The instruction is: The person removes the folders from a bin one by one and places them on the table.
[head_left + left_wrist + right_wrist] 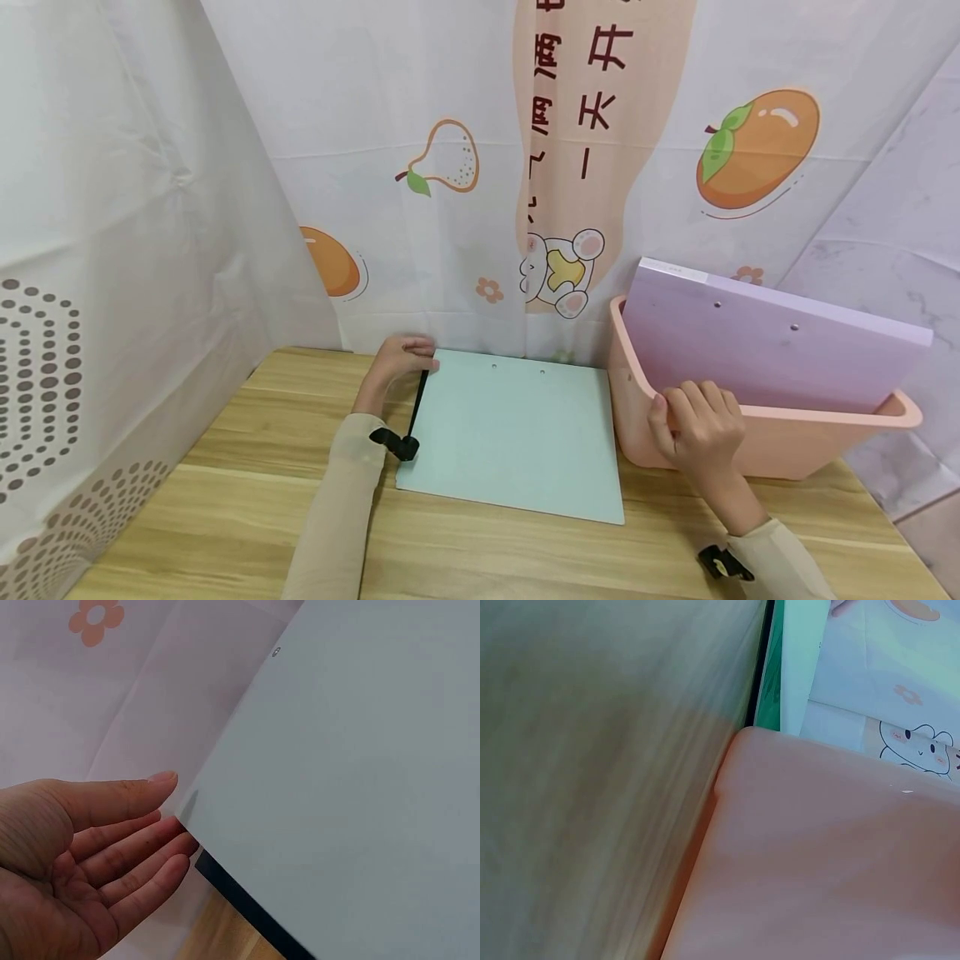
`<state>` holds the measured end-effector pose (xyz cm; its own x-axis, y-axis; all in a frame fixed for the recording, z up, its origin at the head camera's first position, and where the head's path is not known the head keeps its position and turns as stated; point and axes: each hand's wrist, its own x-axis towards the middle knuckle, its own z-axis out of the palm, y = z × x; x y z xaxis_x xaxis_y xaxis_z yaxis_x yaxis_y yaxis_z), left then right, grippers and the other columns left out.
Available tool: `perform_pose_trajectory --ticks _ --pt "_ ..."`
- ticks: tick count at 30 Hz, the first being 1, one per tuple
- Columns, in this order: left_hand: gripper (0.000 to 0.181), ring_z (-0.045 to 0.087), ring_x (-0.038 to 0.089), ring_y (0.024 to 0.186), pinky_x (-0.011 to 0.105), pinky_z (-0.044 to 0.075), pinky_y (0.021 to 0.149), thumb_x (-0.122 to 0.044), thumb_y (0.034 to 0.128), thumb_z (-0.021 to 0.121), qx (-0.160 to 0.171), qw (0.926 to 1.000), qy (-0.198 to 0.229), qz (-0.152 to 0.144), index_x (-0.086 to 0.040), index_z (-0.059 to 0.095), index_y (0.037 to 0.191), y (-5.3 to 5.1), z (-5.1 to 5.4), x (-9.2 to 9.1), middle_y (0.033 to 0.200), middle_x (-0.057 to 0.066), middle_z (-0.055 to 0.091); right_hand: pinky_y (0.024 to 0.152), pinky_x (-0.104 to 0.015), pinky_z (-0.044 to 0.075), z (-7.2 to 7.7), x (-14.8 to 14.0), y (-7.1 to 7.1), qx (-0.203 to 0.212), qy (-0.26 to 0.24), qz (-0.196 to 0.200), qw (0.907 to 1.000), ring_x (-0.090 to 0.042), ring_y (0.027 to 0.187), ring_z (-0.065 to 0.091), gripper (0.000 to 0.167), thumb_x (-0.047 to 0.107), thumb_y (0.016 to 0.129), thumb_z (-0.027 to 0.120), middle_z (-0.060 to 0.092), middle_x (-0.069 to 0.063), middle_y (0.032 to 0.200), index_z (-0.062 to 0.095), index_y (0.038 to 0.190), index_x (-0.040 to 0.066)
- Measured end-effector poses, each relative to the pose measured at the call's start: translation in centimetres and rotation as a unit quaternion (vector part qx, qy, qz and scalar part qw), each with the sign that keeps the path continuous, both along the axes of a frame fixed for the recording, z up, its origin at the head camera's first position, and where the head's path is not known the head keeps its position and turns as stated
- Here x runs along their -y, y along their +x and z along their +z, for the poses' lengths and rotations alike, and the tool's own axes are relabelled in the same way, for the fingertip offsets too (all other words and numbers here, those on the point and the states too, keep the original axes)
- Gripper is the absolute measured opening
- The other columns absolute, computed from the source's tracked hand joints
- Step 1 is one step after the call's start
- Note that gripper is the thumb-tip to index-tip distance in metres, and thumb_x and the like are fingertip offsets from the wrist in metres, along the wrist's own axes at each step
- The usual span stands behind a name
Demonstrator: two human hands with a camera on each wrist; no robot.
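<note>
A mint-green file folder point(517, 433) with two small rivets near its far edge is on the wooden table. At its far left corner is my left hand point(401, 360). In the left wrist view, the fairly straight fingers point(139, 874) reach partly behind that corner, while the thumb stays in front, apart from it. A dark strip shows along the folder's left side. My right hand point(703, 425) grips the near rim of a pink plastic bin point(795, 446), its fingers curled over the edge. Leaning inside the bin is a purple file folder point(750, 342) with two rivets.
The wooden table point(225, 500) extends in front of the folder and to its left. Behind rises a white curtain point(375, 92) printed with fruit and lettering. A dotted pale curtain point(150, 250) hangs at the left. The bin stands at the folder's right side.
</note>
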<state>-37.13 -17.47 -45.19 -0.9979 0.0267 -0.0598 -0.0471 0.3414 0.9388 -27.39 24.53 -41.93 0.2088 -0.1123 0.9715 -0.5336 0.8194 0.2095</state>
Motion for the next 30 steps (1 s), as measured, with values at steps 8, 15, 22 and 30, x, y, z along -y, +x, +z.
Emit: perform_pose_trajectory --ticks 8,15,22,30 --pt "0.050 0.062 0.031 0.128 0.042 0.049 0.111 -0.011 0.0903 0.077 -0.013 0.9997 0.021 0.009 -0.003 0.062 0.138 0.1 0.7 0.0 0.135 0.018 0.066 0.045 -0.042 0.022 0.0 -0.1 0.0 -0.006 -0.001 0.000 1.0000 -0.033 0.046 0.034 0.043 0.019 0.094 0.052 0.038 -0.010 0.049 0.049 0.055 0.000" --pt "0.050 0.060 0.034 0.129 0.046 0.047 0.112 -0.012 0.0924 0.075 -0.030 0.9985 0.044 0.012 -0.001 0.060 0.139 0.6 1.8 -0.2 0.137 0.023 0.064 0.045 -0.042 0.022 -0.1 -0.2 -0.2 -0.008 0.003 0.001 1.0000 -0.032 0.046 0.034 0.043 0.019 0.093 0.052 0.038 -0.010 0.049 0.049 0.055 0.000" --pt "0.051 0.060 0.032 0.129 0.049 0.045 0.113 -0.022 0.0939 0.075 -0.059 0.9977 0.031 -0.011 -0.006 0.061 0.140 1.3 3.7 -1.2 0.138 0.017 0.065 0.043 -0.042 0.023 -0.2 -0.7 -0.2 -0.010 0.014 -0.004 0.9999 -0.030 0.045 0.033 0.042 0.019 0.094 0.052 0.039 -0.010 0.050 0.051 0.056 -0.001" --pt "0.054 0.063 0.030 0.125 0.050 0.046 0.111 -0.026 0.0926 0.077 -0.133 0.9893 0.021 -0.056 -0.007 0.061 0.141 3.8 7.5 -3.7 0.132 0.013 0.069 0.042 -0.041 0.026 -0.3 -1.1 0.1 0.018 0.041 0.001 0.9990 -0.030 0.047 0.037 0.042 0.019 0.096 0.053 0.044 -0.010 0.052 0.055 0.058 -0.001"
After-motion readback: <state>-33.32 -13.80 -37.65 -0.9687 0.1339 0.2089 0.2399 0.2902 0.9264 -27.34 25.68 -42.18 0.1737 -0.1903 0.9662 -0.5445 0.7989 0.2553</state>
